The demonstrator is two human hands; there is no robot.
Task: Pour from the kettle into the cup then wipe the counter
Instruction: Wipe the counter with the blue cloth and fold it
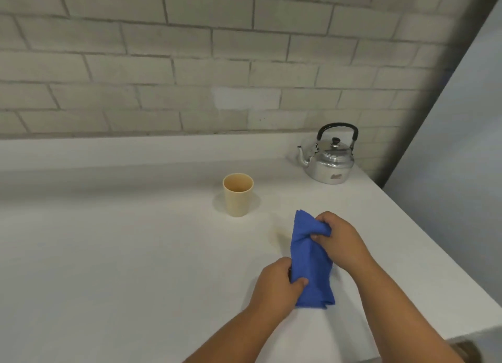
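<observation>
Head view, looking down at a white counter backed by a pale brick wall; metal kettle parked upright in the far right corner, lid on, black handle raised; beige cup upright near the middle, well apart from the kettle, contents impossible to tell from this angle; blue cloth toward the near right edge, bunched and lifted between both hands, lower end apparently just touching the surface.

Judged step: readying the cloth for the wipe, pouring seemingly finished with the kettle set down. To do it well: fold or flatten the cloth into a broad pad rather than a twisted rope; press flat with the palm; sweep in overlapping strokes over the faint mark just left of the cloth; steer around the cup to avoid tipping it.

Left hand closed around the cloth's lower left edge, thumb on top, fingers curled beneath; right hand pinching the upper right fold, fingertips tight together with fabric gathered between thumb and fingers; neither hand slack, neither touching cup or kettle.
</observation>
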